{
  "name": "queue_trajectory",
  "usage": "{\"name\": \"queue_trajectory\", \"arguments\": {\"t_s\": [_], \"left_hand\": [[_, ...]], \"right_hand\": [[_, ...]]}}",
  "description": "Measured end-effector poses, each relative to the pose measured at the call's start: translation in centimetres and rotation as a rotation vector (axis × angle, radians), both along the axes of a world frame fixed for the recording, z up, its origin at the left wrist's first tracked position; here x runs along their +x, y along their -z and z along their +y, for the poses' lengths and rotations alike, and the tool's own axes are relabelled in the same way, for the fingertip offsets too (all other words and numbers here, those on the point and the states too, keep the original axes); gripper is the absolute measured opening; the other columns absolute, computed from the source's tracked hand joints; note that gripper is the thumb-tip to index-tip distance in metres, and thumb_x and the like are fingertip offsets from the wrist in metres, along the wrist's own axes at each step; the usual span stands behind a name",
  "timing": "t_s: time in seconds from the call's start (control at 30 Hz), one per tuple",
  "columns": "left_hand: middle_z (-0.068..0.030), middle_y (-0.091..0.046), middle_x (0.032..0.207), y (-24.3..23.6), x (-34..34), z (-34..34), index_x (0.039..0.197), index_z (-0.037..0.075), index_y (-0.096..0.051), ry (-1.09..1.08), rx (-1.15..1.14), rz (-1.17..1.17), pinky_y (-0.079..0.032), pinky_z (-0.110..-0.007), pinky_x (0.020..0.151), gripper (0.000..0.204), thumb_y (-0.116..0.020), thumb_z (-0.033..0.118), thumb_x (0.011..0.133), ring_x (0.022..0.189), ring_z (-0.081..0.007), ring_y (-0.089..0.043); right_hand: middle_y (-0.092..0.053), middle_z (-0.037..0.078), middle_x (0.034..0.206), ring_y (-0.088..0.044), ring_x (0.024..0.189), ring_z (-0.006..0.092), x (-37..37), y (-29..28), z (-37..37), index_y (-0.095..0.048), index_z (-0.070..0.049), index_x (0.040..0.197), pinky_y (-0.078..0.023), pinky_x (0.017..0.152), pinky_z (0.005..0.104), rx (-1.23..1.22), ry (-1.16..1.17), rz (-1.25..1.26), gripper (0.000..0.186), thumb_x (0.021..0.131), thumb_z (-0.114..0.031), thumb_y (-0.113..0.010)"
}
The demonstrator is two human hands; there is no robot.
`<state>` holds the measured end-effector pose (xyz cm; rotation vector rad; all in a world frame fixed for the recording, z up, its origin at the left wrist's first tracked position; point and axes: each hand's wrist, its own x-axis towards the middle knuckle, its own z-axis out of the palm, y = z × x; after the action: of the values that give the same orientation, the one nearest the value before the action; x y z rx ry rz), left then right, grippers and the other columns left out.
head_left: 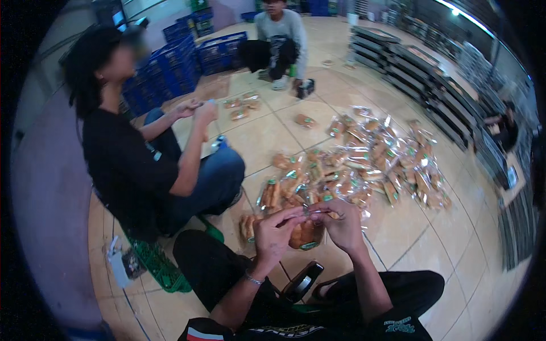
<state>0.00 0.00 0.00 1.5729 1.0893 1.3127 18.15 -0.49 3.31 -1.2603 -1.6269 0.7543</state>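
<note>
1. Your left hand (274, 234) has its thumb and fingers brought narrowly together, pinching the clear plastic at the top of a bag of bread (307, 234).
2. Your right hand (341, 224) pinches the same gathered plastic from the right, its fingertips close beside those of the left.
3. The bag hangs between and below your two hands, at the near edge of the heap, with brown bread and a green label showing through it.
4. Just beyond your hands, a broad heap of bagged bread (364, 165) spreads over the tiled floor (409, 244) toward the far right.
5. Near you, between your folded legs, sits a black tape dispenser (302, 282).
6. Farther off, one lone packet (305, 120) lies apart from the heap, and a small cluster of packets (242, 106) lies to its left.
7. To your left, a co-worker in a dark shirt (122, 150) sits with both hands raised; what they hold is unclear.
8. At the far side, a person in a grey top (281, 34) squats near blue crates (170, 68).
</note>
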Motion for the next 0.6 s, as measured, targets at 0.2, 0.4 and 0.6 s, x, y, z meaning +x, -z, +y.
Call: {"name": "queue_trajectory", "arguments": {"t_s": [0.2,0.4,0.6], "left_hand": [[-0.0135,-0.073,0.098,-1.0,-1.7,0.4,0.108,-0.005,-0.062,0.065,-0.144,-0.27,-0.055,-0.027,0.084,0.027,-0.073,-0.005,0.084,0.093,-0.0159,-0.07],[-0.0125,-0.07,0.107,-1.7,-2.3,-0.4,0.097,0.001,-0.052,0.035,-0.125,-0.461,-0.054,-0.028,0.085,0.031,-0.077,-0.005,0.08,0.096,-0.0169,-0.068],[-0.0131,-0.069,0.107,-0.8,-1.7,-0.2,0.103,-0.001,-0.057,0.057,-0.093,-0.348,-0.055,-0.028,0.083,0.033,-0.079,-0.005,0.078,0.094,-0.0154,-0.067]], "right_hand": [[-0.073,0.011,0.086,-0.068,0.077,0.0178,-1.5,0.0,0.8,-0.076,-0.004,0.097,-0.053,0.071,0.0298,-0.068,0.003,0.063,0.019,0.078,0.0,-0.076],[-0.072,0.008,0.092,-0.066,0.078,0.012,-2.7,0.1,0.5,-0.074,-0.001,0.101,-0.052,0.071,0.0262,-0.145,-0.043,0.399,0.021,0.081,0.003,-0.075],[-0.071,0.007,0.096,-0.063,0.081,0.0096,-2.4,-0.3,-0.1,-0.072,-0.001,0.101,-0.05,0.076,0.0236,-0.028,-0.059,0.422,0.021,0.082,0.007,-0.072]]}}
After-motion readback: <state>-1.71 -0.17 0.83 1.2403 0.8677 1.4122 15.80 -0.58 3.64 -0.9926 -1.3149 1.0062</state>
